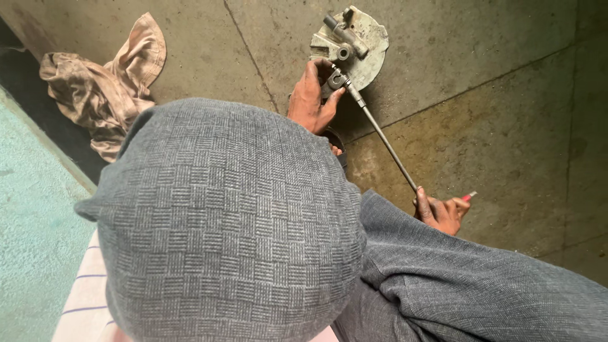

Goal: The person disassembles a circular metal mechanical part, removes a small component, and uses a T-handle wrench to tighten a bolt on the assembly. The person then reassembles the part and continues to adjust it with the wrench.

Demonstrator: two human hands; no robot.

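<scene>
From the head camera we look down past our grey knee at a concrete floor [494, 126]. Our left hand [311, 98] rests at the near edge of a round metal plate [367, 47] lying flat on the floor, with the thumb and fingers closed around a small bracket [335, 79] where a long rod [386, 142] joins the plate. Our right hand [443, 212] holds the rod's near end, fingers curled around it; something pink [470, 196] pokes out past the fingers, and we cannot tell what it is.

The rod runs straight and slanting from the plate down to our right hand, clear of the floor along most of its length as far as we can judge.

The plate looks to us like cast metal: heavy, rigid, rough and probably greasy, so the rim and the bracket offer the firmest hold. The rod seems stiff and thin, apt to slip in the fingers, and best gripped near its ends.

A crumpled rag [107, 82] lies well apart to the left, by a green mat [31, 240].
</scene>
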